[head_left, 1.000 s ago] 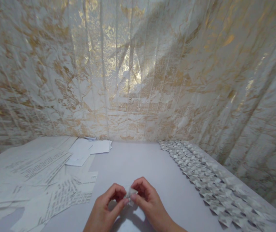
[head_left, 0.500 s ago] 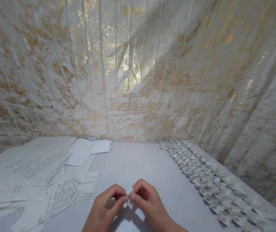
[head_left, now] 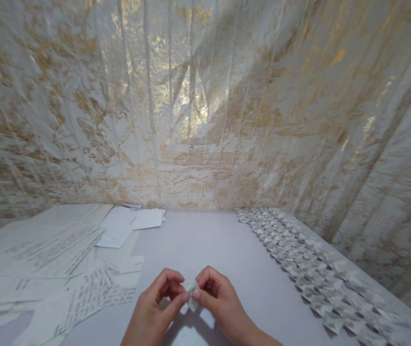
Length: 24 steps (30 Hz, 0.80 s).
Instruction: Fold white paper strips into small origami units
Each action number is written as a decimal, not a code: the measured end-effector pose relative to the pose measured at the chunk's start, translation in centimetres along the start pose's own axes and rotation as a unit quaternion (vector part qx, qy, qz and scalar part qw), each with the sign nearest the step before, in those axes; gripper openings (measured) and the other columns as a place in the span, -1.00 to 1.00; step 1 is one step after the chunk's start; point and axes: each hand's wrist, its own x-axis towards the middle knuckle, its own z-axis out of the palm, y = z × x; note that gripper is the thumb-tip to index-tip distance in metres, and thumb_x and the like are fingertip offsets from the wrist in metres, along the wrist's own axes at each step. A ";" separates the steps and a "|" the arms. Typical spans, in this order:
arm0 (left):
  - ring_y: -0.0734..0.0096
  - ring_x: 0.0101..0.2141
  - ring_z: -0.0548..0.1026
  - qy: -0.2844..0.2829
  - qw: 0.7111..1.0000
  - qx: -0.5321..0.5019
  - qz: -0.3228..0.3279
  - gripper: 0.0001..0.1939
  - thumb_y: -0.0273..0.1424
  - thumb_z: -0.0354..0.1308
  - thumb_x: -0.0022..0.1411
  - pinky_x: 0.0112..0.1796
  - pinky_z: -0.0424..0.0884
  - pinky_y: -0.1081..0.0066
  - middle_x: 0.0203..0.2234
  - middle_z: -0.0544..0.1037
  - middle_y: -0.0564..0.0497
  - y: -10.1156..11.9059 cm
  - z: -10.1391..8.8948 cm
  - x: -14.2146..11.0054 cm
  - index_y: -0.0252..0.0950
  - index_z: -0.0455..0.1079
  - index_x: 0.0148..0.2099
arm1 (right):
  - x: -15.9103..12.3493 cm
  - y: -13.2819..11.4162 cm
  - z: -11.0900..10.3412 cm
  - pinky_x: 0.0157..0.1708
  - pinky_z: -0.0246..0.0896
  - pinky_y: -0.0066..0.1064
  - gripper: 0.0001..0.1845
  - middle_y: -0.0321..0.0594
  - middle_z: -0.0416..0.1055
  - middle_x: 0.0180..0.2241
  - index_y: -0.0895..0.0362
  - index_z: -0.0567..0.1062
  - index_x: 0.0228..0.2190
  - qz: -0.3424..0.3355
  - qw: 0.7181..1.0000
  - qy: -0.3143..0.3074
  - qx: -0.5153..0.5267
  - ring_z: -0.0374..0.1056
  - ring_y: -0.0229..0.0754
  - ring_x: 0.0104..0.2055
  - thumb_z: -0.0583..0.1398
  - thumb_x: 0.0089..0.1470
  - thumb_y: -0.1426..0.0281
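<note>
Between my two hands, near the bottom middle of the view, is a small folded piece of white paper [head_left: 192, 302]. My left hand [head_left: 158, 303] pinches its left side, thumb in front and the index finger curled above. From the other side, my right hand [head_left: 220, 300] grips it between thumb and bent fingers. The thumbs nearly meet over the paper, so part of it is hidden. Both hands are just above the table, and their shadow falls below them.
Printed paper sheets [head_left: 86, 288] overlap across the left of the white table [head_left: 198, 240]. Blank white slips [head_left: 148, 219] lie at the back left. Rows of small folded paper pieces [head_left: 299, 259] run along the right edge. A patterned gold-and-white curtain [head_left: 198, 158] hangs behind.
The fingers of my left hand have lifted and spread slightly from the folded paper, its thumb still at it. My right hand keeps its pinch. The whole view has shifted a little.
</note>
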 end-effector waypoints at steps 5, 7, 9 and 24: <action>0.31 -0.39 0.48 0.001 1.000 0.008 0.001 -0.80 -0.19 0.32 0.15 -0.31 0.35 0.39 -0.50 0.49 0.16 0.0 0.0 0.0 -0.17 0.44 -0.29 | 0.0 0.2 0.1 -0.35 0.04 -0.39 -0.49 -0.39 0.28 -0.50 0.11 0.37 -0.51 0.002 1.000 0.004 0.008 0.17 -0.25 -0.43 0.47 -0.11 0.04; 0.30 -0.37 0.47 0.001 1.000 0.021 0.005 -0.81 -0.18 0.30 0.16 -0.29 0.34 0.39 -0.50 0.48 0.16 0.3 0.0 -0.1 -0.16 0.45 -0.30 | -0.1 0.1 0.1 -0.35 0.04 -0.39 -0.49 -0.39 0.28 -0.51 0.11 0.37 -0.52 0.008 1.000 0.004 0.010 0.16 -0.26 -0.43 0.47 -0.12 0.04; 0.30 -0.37 0.46 -0.010 0.999 0.034 0.009 -0.82 -0.18 0.28 0.18 -0.28 0.33 0.38 -0.50 0.48 0.15 0.5 -0.1 -0.2 -0.16 0.46 -0.31 | -0.1 0.0 0.2 -0.35 0.03 -0.39 -0.48 -0.39 0.28 -0.51 0.11 0.36 -0.52 0.010 1.000 0.004 0.009 0.16 -0.26 -0.43 0.48 -0.12 0.04; 0.27 -0.36 0.48 -0.043 0.999 0.004 -0.016 -0.83 -0.22 0.25 0.17 -0.27 0.35 0.34 -0.47 0.54 0.07 0.5 0.3 -0.2 -0.21 0.49 -0.33 | 0.1 -0.3 0.1 -0.47 0.05 -0.48 -0.52 -0.47 0.34 -0.54 0.08 0.40 -0.34 0.028 0.999 -0.003 0.033 0.21 -0.33 -0.52 0.48 -0.09 0.10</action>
